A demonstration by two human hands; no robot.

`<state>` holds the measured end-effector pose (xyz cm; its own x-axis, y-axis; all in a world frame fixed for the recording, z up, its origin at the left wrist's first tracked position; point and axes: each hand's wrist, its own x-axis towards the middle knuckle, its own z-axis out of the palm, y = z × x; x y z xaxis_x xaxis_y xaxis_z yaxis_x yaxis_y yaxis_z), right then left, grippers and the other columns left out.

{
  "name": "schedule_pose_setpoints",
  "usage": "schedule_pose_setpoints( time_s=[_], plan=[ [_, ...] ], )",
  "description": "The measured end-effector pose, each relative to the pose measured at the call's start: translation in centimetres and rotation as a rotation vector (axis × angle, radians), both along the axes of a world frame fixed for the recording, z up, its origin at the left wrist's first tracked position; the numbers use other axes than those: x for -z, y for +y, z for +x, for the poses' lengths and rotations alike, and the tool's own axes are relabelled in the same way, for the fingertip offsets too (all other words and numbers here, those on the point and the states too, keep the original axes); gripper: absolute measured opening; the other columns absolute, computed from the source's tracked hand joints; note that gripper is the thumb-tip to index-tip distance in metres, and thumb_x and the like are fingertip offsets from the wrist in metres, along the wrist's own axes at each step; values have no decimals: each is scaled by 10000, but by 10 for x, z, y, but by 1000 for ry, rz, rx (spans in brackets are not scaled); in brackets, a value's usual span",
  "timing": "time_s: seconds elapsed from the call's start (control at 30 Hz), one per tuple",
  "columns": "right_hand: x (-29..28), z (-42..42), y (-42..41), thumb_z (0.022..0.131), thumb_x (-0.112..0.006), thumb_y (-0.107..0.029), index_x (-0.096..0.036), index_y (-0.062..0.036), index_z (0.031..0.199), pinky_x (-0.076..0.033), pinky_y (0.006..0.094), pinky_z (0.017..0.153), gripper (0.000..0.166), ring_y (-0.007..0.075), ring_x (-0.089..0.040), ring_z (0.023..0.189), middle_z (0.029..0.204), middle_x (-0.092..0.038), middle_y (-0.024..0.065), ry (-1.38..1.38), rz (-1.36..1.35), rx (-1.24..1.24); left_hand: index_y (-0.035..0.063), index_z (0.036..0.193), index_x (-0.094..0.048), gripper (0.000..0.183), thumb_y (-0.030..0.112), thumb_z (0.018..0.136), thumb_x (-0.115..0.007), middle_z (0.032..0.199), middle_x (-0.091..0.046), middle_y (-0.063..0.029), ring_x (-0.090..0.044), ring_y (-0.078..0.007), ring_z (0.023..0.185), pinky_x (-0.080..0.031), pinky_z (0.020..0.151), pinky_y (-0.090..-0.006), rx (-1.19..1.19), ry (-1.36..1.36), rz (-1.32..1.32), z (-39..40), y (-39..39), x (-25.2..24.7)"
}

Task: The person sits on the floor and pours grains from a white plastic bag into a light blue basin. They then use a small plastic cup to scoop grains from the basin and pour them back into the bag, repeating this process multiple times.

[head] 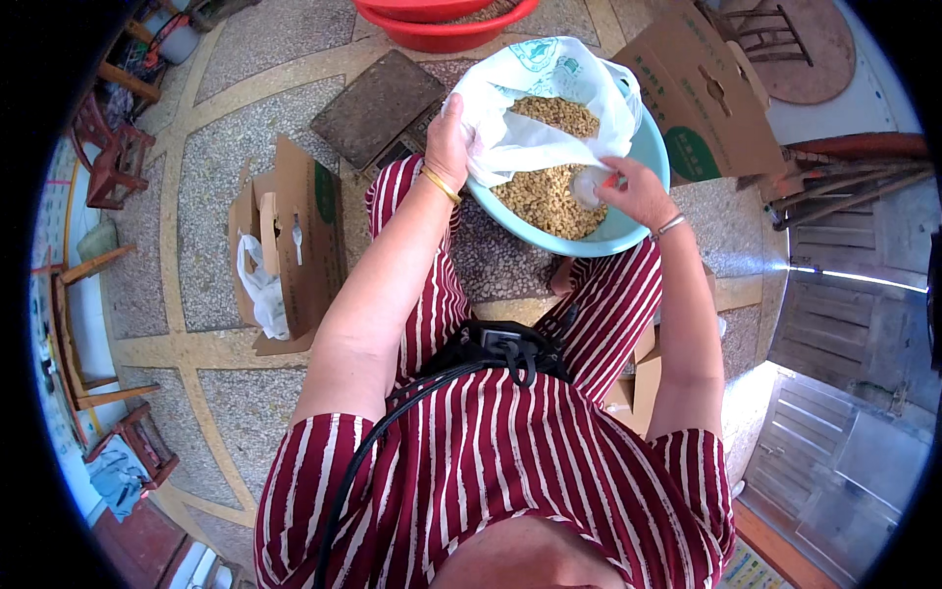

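A light blue plastic basin [657,158] holds small tan kernels or nuts [548,199] between the person's knees. Over it a white plastic bag [537,70] with green print is spread open, and more of the tan pieces [557,114] show inside. My left hand [447,143] grips the bag's left edge. My right hand [633,190], at the basin's right side, pinches a small clear or white scoop-like thing [586,188] with red-orange at the fingers; the bag's near edge meets this hand at the fingertips.
A platform scale [379,107] lies on the floor beyond my left forearm. A cardboard box [309,258] with a white bag [261,294] stands at left, another cardboard box [706,103] at upper right. Red basins [449,33] are at the top. Wooden chairs [121,162] line the left.
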<state>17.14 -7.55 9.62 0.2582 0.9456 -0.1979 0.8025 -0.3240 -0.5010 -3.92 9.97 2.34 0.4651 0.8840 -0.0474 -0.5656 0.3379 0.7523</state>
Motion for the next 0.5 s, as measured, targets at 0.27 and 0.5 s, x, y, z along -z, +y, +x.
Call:
schedule_pose_setpoints(
  time_s=[0.27, 0.5],
  plan=[
    [13, 6, -26, 729, -681, -216, -528, -22, 1184, -488, 294, 771, 517, 192, -597, 861, 1010, -596, 133, 61, 132, 133, -37, 1180, -494, 523, 410, 910, -461, 1084, -575, -100, -553, -177, 962, -426, 857, -293, 46, -25, -5, 2, 2, 3],
    [27, 12, 11, 741, -683, -235, -541, 3, 1135, -481, 294, 750, 481, 171, -584, 819, 906, -595, 108, 253, 485, 265, 4, 1130, -527, 400, 174, 797, -668, 1012, -597, -60, -569, -137, 889, -459, 791, -267, 94, 103, 212, 5, -4, 0]
  ],
)
